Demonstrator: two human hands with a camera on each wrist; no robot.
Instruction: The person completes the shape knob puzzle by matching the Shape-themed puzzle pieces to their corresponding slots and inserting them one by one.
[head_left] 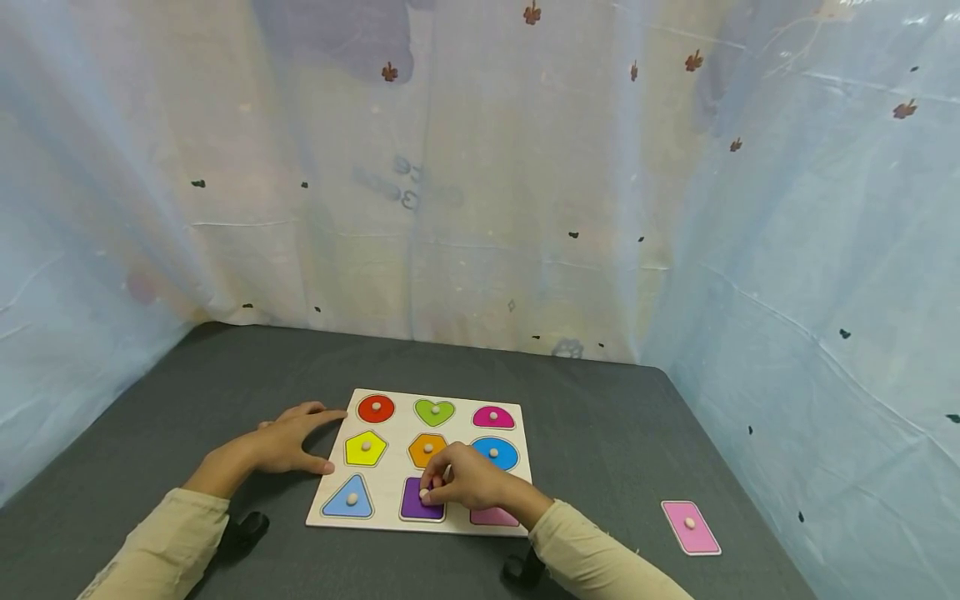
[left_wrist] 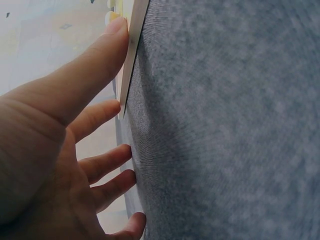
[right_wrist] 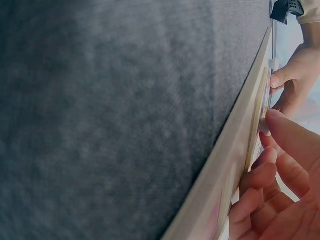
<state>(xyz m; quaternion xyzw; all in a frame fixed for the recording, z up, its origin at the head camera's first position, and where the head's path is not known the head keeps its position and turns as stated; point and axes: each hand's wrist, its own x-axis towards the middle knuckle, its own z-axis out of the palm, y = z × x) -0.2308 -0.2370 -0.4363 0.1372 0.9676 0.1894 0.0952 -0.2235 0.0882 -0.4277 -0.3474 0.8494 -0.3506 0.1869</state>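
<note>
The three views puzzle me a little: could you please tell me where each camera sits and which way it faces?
Head: worn high, looking forward and down at the shape puzzle board; both sleeved forearms show, the left hand and the right hand.
Left wrist: low beside the left hand, looking along the grey table; the thumb touches the board's edge.
Right wrist: low behind the right hand, whose fingers pinch the purple piece's knob.
Shared: the board's edge and the table show in both wrist views.

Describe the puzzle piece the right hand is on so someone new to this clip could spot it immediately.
Find the wooden shape board on the dark table. In its front row, the purple square piece sits between the blue triangle and a pink recess. It alone has its knob pinched by the right hand.
</note>
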